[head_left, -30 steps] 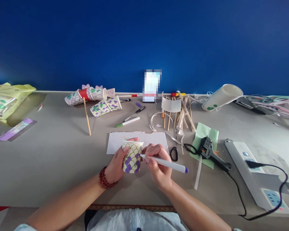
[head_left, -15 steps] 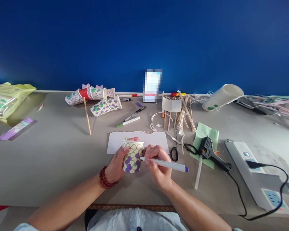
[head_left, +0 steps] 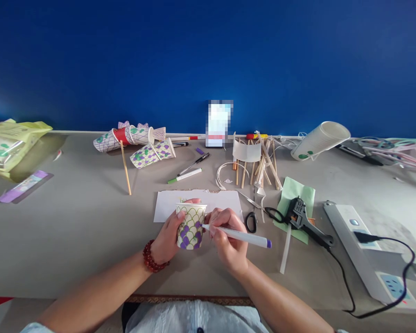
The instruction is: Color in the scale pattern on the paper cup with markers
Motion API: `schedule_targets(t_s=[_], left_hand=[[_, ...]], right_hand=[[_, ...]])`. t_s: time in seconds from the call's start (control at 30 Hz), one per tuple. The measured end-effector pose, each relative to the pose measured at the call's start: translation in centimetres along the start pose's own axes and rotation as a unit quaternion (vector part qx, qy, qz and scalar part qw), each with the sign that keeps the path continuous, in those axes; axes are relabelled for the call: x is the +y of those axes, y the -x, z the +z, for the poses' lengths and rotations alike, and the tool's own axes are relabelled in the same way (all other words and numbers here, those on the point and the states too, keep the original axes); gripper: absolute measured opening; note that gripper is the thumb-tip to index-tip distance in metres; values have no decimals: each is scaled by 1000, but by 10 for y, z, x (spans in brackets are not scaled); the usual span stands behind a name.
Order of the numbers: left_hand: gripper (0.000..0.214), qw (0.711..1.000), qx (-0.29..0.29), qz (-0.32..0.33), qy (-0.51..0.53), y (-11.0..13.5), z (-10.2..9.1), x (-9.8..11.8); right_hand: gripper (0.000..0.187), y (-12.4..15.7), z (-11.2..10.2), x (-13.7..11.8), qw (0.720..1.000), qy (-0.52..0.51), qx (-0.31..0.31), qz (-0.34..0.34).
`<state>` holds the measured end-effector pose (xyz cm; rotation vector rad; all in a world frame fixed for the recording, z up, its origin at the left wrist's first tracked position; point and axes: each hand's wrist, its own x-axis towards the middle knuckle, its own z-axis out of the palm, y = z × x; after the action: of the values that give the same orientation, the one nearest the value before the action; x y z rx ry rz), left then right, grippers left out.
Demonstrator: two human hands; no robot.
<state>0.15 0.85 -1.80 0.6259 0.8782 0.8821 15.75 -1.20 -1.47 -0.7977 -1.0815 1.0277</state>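
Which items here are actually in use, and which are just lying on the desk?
In use: paper cup in left hand, purple marker in right hand.
Lying about: glue gun, scissors, wooden sticks, green marker, decorated cups, power strip.

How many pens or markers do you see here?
4: a purple marker in the right hand, a green marker and a black pen beyond the white paper, a dark pen by the decorated cups at the back. More may hide in the clutter.
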Motion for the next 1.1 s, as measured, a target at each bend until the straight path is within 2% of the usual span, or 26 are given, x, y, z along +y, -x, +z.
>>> schedule_targets(t_s=[0.5, 0.73, 1.1], left_hand=[[61, 1000, -3, 12, -25, 0, -4, -2], [64, 1000, 0, 8, -13, 1, 2, 2], [61, 1000, 1, 3, -10, 0, -1, 0]], right_hand=[[21, -2, 1, -1, 1000, 2, 6, -7], [24, -1, 1, 0, 1000, 8, 11, 0], [18, 0, 1, -1, 1000, -3, -9, -9]])
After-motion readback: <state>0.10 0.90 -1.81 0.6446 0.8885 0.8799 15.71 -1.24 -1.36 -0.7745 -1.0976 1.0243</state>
